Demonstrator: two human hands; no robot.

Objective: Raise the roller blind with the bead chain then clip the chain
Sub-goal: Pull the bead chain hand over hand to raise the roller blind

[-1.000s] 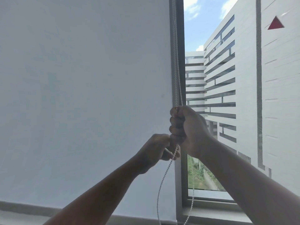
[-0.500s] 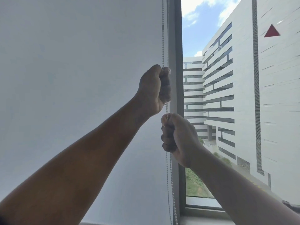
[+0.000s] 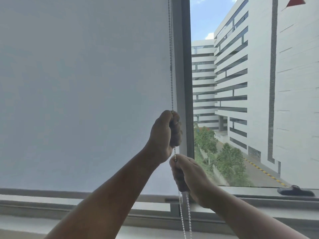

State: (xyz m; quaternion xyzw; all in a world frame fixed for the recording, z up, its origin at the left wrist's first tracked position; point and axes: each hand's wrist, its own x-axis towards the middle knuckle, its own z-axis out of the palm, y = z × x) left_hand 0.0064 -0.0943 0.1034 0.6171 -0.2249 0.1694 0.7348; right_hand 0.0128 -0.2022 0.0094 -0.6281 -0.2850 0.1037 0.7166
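Observation:
A white roller blind (image 3: 82,94) covers the left window pane, and its bottom bar (image 3: 69,198) hangs a little above the sill. A white bead chain (image 3: 171,69) runs down along the blind's right edge. My left hand (image 3: 165,133) is closed in a fist around the chain. Just below it, my right hand (image 3: 185,176) grips the same chain. Two strands of the chain dangle below my right hand (image 3: 184,219). No chain clip is visible.
A grey vertical window frame (image 3: 183,66) stands right of the chain. A dark window handle (image 3: 295,191) lies on the lower frame at the right. Through the bare right pane I see white buildings and trees outside.
Both hands have come down with the chain, left above right. The view tilted down, and the blind's bottom bar and the sill now show.

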